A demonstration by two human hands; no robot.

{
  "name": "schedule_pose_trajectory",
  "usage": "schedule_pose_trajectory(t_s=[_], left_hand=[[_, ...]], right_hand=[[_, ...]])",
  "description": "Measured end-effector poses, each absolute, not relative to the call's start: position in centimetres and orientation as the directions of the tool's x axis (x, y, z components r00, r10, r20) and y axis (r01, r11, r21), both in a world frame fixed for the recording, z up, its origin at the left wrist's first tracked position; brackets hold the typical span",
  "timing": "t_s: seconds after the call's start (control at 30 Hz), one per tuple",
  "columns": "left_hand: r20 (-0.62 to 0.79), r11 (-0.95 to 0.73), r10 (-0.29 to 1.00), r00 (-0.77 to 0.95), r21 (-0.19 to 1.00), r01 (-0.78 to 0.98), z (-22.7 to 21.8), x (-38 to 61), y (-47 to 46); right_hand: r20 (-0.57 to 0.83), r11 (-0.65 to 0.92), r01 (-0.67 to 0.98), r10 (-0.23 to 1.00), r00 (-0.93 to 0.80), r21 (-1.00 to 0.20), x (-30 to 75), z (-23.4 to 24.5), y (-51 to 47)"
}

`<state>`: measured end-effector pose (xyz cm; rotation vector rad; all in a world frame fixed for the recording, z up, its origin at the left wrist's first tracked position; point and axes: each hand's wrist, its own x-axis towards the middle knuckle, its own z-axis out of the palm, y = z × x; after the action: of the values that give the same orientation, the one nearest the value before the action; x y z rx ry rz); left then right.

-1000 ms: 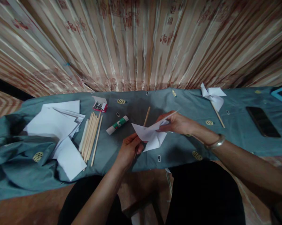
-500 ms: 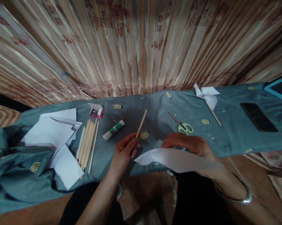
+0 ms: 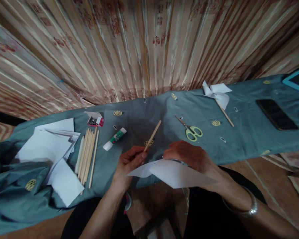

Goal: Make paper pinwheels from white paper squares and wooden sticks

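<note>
My left hand (image 3: 129,162) is closed round the lower end of a thin wooden stick (image 3: 154,133), which slants up and to the right. Just across from it, my right hand (image 3: 187,153) pinches folded white paper (image 3: 178,174) shaped like a pinwheel head. The paper's left tip reaches in front of my left fingers. A tiny glint shows at my right fingertips, too small to name. Beyond that hand lie green-handled scissors (image 3: 193,132). A glue stick (image 3: 114,139) lies on the cloth left of the held stick.
Wooden sticks (image 3: 89,154) lie in a row beside a stack of white paper (image 3: 47,142). Behind them stands an open small box of pins (image 3: 96,120). To the right are a finished-looking pinwheel (image 3: 219,96), a phone (image 3: 276,114) and a blue-framed device (image 3: 297,81).
My hands have come closer together, the paper's left tip now by my left fingers. The paper has tilted, and the held stick leans further right. The whole view has shifted slightly.
</note>
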<state>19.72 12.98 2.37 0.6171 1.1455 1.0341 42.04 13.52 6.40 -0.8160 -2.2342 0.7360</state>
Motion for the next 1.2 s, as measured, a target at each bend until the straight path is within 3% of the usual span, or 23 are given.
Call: schedule_pose_trajectory(t_s=[0.2, 0.4, 0.57, 0.77, 0.93, 1.2], left_hand=[[-0.383, 0.386, 0.922, 0.06, 0.898, -0.211, 2.8, 20.2, 13.0], [-0.36, 0.375, 0.927, 0.109, 0.908, -0.186, 3.1, 20.3, 12.8], [-0.435, 0.446, 0.895, 0.1, 0.878, -0.174, 3.4, 20.5, 13.0], [-0.422, 0.433, 0.901, 0.097, 0.886, -0.167, 2.2, 19.8, 12.9], [-0.492, 0.507, 0.862, 0.123, 0.836, -0.21, 2.7, 20.1, 13.0], [-0.601, 0.639, 0.768, 0.223, 0.692, -0.336, 3.0, 21.2, 11.8]], right_hand=[[0.436, 0.652, 0.335, 0.727, -0.53, -0.681, 42.2, 6.9, 13.7], [0.372, 0.556, 0.393, 0.81, -0.453, -0.732, 42.4, 8.1, 13.6], [0.477, 0.643, 0.338, 0.751, -0.456, -0.687, 42.3, 7.5, 13.6], [0.414, 0.591, 0.264, 0.759, -0.503, -0.762, 41.9, 7.7, 13.0], [0.427, 0.6, 0.232, 0.744, -0.514, -0.766, 41.7, 7.6, 12.8], [0.331, 0.549, 0.269, 0.755, -0.566, -0.791, 42.0, 6.7, 12.2]])
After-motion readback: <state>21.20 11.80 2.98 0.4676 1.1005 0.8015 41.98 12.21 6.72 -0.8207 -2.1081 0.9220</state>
